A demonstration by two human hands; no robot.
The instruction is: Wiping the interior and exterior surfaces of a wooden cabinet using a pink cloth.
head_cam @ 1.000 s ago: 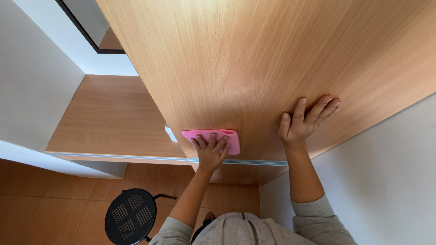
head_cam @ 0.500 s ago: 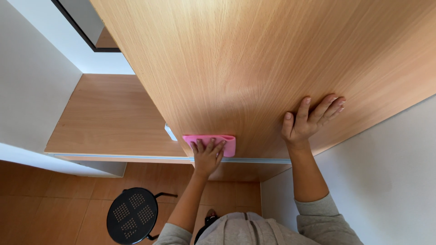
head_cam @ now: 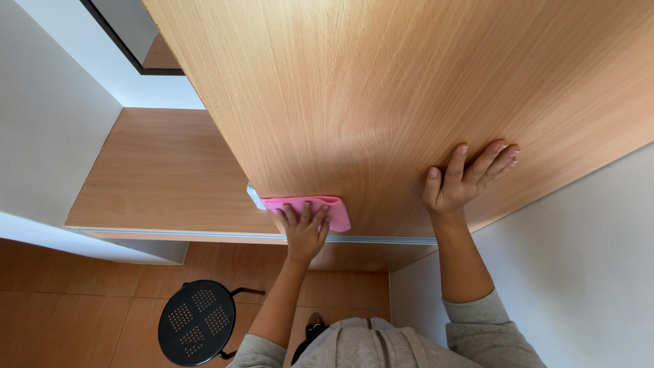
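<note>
I am wiping the wooden door (head_cam: 381,88), and the stroke is at its lower edge. My left hand (head_cam: 304,232) lies flat with fingers spread on the pink cloth (head_cam: 310,208), pressing it against the wood rather than gripping it. The cloth sits at the bottom left corner of the door, touching a small white fitting (head_cam: 255,197) on the door's left edge. My right hand (head_cam: 463,184) is open, palm and fingers flat on the bare wood near the lower right, holding nothing and steadying the panel.

As I judge it, the next stroke needs even pressure and a path that stays on the panel, since the cloth already sits at the corner and could slip off the edge. Open room lies upward and to the right across the wide grain. To the left is the desk top (head_cam: 163,177), below is the metal rail (head_cam: 381,239), and a white wall (head_cam: 586,272) closes in on the right. A black stool (head_cam: 197,322) stands on the floor below.
</note>
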